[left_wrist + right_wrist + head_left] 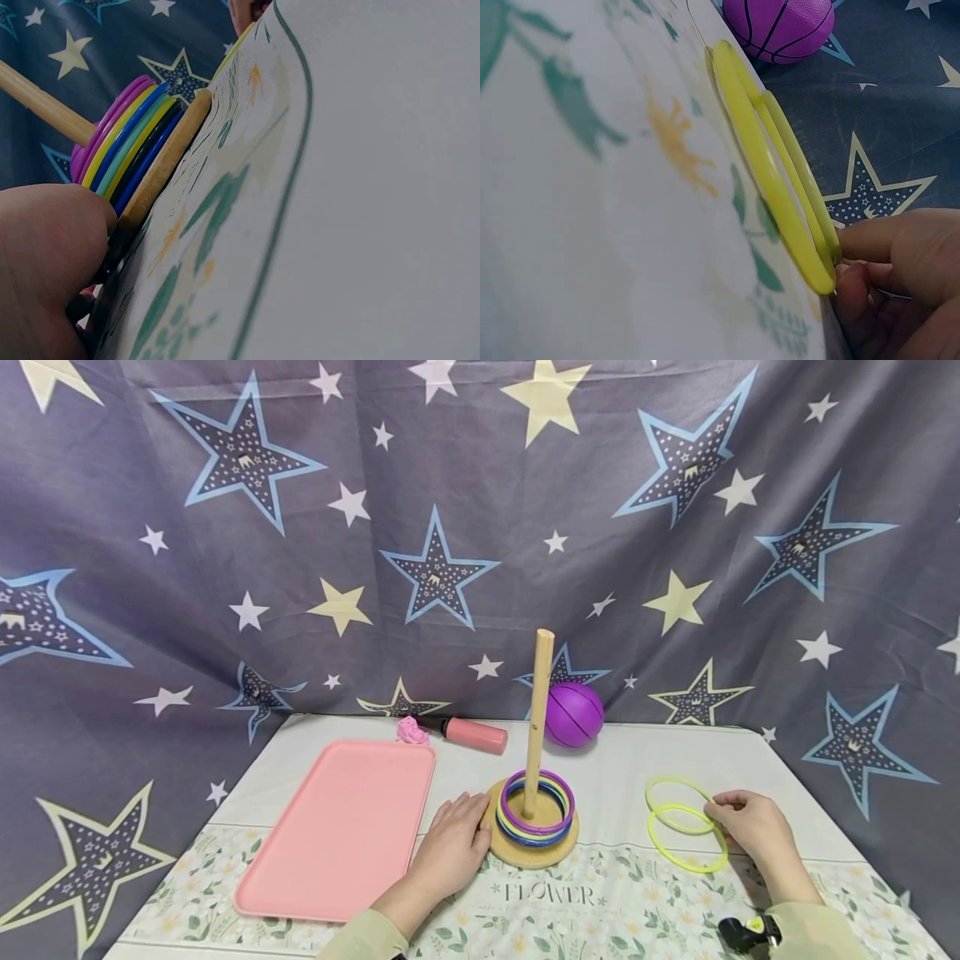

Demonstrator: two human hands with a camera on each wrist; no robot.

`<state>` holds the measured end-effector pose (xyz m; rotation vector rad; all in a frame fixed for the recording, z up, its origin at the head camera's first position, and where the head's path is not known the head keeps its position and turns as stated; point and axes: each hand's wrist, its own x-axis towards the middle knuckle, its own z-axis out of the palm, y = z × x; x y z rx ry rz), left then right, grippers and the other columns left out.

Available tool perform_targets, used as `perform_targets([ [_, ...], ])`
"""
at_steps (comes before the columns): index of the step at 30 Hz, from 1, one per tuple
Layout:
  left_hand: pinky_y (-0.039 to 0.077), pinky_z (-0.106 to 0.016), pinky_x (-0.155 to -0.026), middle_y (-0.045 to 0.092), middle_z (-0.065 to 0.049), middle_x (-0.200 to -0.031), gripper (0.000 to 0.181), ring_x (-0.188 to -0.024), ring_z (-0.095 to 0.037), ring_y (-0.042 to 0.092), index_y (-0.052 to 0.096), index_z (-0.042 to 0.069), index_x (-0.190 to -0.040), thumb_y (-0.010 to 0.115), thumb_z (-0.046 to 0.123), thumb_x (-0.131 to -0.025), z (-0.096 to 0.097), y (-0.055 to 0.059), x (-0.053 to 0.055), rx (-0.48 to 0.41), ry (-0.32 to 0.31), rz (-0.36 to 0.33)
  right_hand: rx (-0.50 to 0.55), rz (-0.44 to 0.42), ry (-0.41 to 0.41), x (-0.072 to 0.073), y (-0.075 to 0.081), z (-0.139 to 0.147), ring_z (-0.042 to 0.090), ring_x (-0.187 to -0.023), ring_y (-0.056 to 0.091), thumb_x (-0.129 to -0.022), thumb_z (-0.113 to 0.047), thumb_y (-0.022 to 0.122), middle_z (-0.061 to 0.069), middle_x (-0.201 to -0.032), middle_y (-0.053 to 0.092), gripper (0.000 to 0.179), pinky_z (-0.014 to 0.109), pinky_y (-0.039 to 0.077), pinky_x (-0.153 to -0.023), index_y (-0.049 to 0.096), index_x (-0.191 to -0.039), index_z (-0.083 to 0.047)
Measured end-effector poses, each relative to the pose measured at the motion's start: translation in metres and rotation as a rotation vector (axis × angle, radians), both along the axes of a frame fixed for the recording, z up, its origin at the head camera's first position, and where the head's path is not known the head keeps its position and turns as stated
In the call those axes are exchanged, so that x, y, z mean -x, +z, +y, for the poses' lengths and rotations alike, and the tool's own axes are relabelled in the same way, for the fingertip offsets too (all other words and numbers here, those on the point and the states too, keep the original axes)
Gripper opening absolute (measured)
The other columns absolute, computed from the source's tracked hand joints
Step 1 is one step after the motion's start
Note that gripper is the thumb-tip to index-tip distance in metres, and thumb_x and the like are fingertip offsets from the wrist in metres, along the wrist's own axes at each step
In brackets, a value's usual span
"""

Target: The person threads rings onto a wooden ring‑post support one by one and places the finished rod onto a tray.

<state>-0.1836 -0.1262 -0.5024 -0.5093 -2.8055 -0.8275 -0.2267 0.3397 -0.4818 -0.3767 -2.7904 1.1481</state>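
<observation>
My right hand [752, 828] pinches a yellow ring [660, 782] at its right edge, between thumb and fingers. A second yellow ring [651, 839] lies on the cloth, overlapping the first in the head view. With its fingers extended, my left hand [452, 843] rests on the table, fingertips right at the edge of a round wooden base [534, 858]. An upright wooden post [537, 718] rises from that base. Around the post sits a stack of several coloured rings, a purple ring [537, 831] on top; the left wrist view shows yellow, blue, green and dark rings [129, 133] below it.
A pink tray [337, 827] lies left of my left hand. Along the back are a pink crumpled item [412, 731], a pink cylinder with a black end [476, 735] and a purple ball [574, 717]. A starry curtain [480, 485] hangs behind the table.
</observation>
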Motion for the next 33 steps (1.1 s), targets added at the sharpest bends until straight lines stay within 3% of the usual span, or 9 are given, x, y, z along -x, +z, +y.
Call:
perform_targets([
  [11,0.025,-0.063,-0.132,0.056,-0.023,-0.161,0.051,-0.156,-0.045,0.044,0.054,-0.007,-0.158,0.059,0.017,-0.113,-0.0002,0.0007,0.0002,0.008,-0.003,-0.004,-0.028,0.017,-0.022,-0.0028,-0.0001,-0.0003,0.021,-0.073,0.067,-0.102,-0.021,0.065,0.017,-0.098,0.075,0.035,0.033,0.058,-0.059,0.074,-0.116,0.01],
  [26,0.025,-0.063,-0.132,0.056,-0.023,-0.161,0.051,-0.156,-0.044,0.044,0.054,-0.007,-0.158,0.059,0.017,-0.113,-0.0008,-0.0015,0.0015,0.003,-0.004,-0.008,0.085,0.069,-0.078,-0.0043,-0.0058,0.001,0.019,-0.075,0.067,-0.104,-0.02,0.066,0.016,-0.101,0.076,0.036,0.029,0.06,-0.057,0.074,-0.122,0.01],
  [33,0.025,-0.063,-0.132,0.055,-0.022,-0.162,0.051,-0.157,-0.044,0.043,0.053,-0.006,-0.158,0.058,0.018,-0.113,-0.0006,-0.0014,0.0013,0.006,-0.002,-0.012,0.104,0.09,-0.107,-0.0037,-0.0035,-0.0024,0.019,-0.068,0.065,-0.107,-0.02,0.066,0.013,-0.094,0.074,0.035,0.028,0.056,-0.053,0.073,-0.123,0.01],
])
